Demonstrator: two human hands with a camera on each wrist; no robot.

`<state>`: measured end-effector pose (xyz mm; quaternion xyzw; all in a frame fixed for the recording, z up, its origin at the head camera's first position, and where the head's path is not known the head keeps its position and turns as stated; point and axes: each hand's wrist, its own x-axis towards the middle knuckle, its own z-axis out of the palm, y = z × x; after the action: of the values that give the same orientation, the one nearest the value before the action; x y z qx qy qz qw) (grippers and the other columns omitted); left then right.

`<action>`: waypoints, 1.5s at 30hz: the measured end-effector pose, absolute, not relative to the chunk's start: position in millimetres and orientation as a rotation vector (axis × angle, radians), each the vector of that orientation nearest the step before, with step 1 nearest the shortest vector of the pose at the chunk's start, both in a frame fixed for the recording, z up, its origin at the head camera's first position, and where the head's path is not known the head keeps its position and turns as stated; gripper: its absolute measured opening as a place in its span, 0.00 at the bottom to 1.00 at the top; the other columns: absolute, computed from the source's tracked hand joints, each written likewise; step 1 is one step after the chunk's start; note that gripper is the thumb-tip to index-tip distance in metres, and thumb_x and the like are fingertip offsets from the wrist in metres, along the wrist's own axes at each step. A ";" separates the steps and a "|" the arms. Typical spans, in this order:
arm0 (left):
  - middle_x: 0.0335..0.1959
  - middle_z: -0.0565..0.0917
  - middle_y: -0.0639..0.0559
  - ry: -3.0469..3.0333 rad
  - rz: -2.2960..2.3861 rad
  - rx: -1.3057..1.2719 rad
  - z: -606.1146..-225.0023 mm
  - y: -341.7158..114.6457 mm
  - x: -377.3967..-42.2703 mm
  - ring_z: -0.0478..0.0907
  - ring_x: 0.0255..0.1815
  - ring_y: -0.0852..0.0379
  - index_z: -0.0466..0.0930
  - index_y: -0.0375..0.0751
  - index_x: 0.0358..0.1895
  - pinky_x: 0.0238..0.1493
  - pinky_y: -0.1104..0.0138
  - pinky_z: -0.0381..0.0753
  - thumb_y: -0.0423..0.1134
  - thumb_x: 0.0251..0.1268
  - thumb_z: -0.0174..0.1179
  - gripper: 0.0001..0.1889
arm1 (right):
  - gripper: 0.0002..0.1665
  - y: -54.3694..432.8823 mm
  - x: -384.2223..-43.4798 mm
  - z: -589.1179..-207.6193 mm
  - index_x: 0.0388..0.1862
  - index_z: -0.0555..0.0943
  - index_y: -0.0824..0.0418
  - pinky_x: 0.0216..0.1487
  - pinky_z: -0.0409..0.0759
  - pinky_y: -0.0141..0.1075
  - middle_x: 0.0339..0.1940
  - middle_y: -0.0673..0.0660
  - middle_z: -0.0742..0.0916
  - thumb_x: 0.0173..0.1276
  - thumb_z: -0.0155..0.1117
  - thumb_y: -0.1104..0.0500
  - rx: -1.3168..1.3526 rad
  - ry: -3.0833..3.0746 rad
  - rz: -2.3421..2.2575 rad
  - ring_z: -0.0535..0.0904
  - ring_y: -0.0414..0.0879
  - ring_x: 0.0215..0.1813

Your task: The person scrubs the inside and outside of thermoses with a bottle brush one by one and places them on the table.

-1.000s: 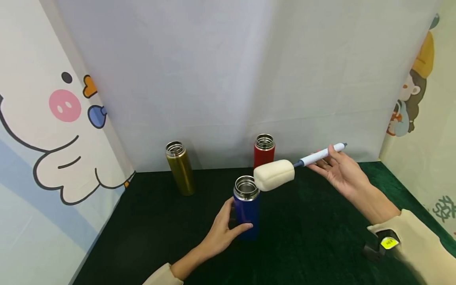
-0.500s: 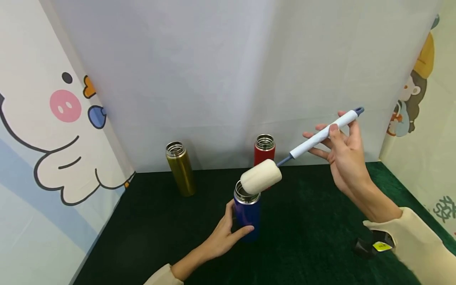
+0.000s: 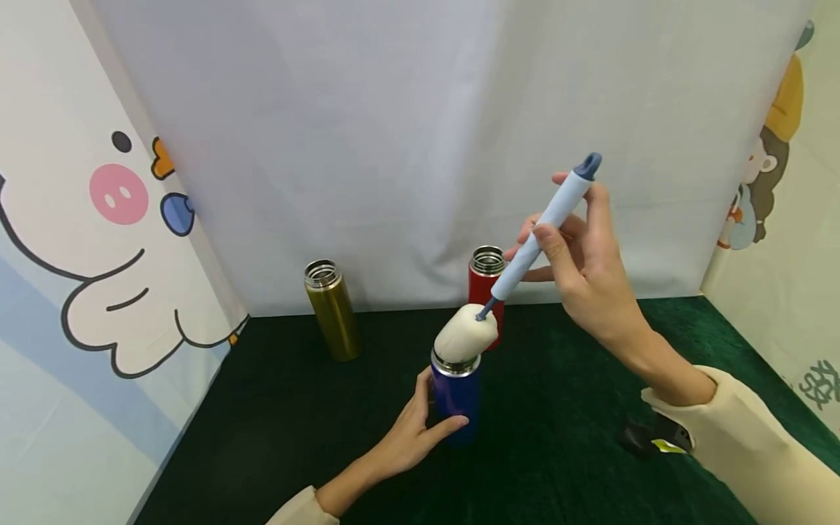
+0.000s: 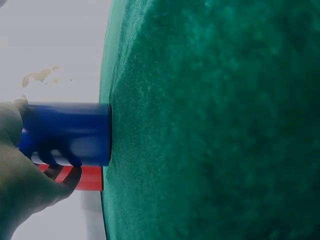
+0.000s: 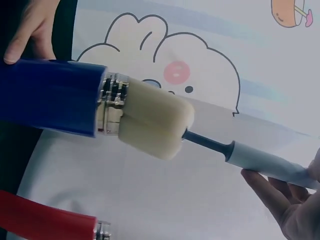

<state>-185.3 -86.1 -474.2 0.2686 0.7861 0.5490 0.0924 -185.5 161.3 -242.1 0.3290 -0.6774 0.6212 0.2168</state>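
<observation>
A blue bottle (image 3: 457,401) with a bare steel mouth stands upright on the green cloth. My left hand (image 3: 410,434) grips its side, fingers behind and thumb across the front; the left wrist view shows the bottle's base (image 4: 97,135) on the cloth. My right hand (image 3: 590,270) pinches the pale blue handle (image 3: 541,233) of a sponge bottle brush, which slants down to the left. Its cream sponge head (image 3: 466,335) sits at the bottle's mouth. In the right wrist view the sponge (image 5: 155,120) touches the steel neck (image 5: 112,102), most of it still outside.
A gold open bottle (image 3: 335,317) stands back left. Behind the blue bottle is a red open bottle (image 3: 487,281), partly hidden by the brush. A pale cloth wall (image 3: 367,146) closes off the back. Dark green cloth (image 3: 558,437) covers the table.
My right hand has moved left and raised the handle, tilting the brush steeper. The sponge has gone from beside the blue bottle onto its mouth. My left hand stays in place.
</observation>
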 end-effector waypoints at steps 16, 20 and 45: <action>0.77 0.61 0.37 2.337 1.623 0.849 -483.4 -89.8 -187.4 0.66 0.75 0.37 0.36 0.55 0.81 0.70 0.42 0.73 0.52 0.77 0.57 0.43 | 0.32 128.6 -187.3 -244.7 0.77 0.56 0.61 0.43 0.90 0.42 0.44 0.67 0.88 0.79 0.52 0.68 0.932 -2.192 1.443 0.89 0.54 0.44; 0.77 0.63 0.42 2.349 1.610 0.880 -495.5 -91.8 -192.7 0.68 0.75 0.43 0.36 0.59 0.81 0.69 0.46 0.75 0.54 0.76 0.58 0.43 | 0.30 123.0 -188.2 -254.4 0.75 0.58 0.65 0.42 0.90 0.43 0.42 0.66 0.88 0.78 0.53 0.69 0.971 -2.209 1.398 0.89 0.55 0.43; 0.78 0.62 0.40 2.329 1.623 0.855 -475.0 -87.3 -189.2 0.67 0.76 0.40 0.36 0.57 0.81 0.71 0.43 0.71 0.50 0.76 0.59 0.44 | 0.27 123.9 -188.3 -284.8 0.70 0.65 0.66 0.50 0.89 0.48 0.45 0.64 0.91 0.75 0.58 0.70 1.098 -2.193 1.268 0.91 0.54 0.46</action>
<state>-189.2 -87.3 -475.0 0.2874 0.7824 0.5454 0.0884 -188.3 123.9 -284.8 0.3906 -0.7799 0.4510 0.1890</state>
